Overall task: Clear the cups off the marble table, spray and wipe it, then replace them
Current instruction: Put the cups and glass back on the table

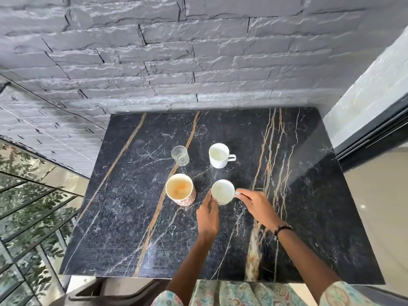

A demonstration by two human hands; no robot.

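Observation:
A black marble table (309, 195) with gold veins carries four vessels near its middle. The near white cup (222, 191) stands on the marble; my right hand (256, 206) pinches its handle and my left hand (207, 214) touches its left side. To the left of it stands a patterned mug (180, 189) with a stained inside. Behind are a clear glass (180, 155) and a second white cup (219, 155) with its handle to the right.
A grey stone-brick wall (198, 62) runs along the table's far edge. A glass railing with foliage behind it (33, 217) lies to the left. A dark window frame (371, 138) and pale floor are on the right. A chair edge (99, 292) shows below the table.

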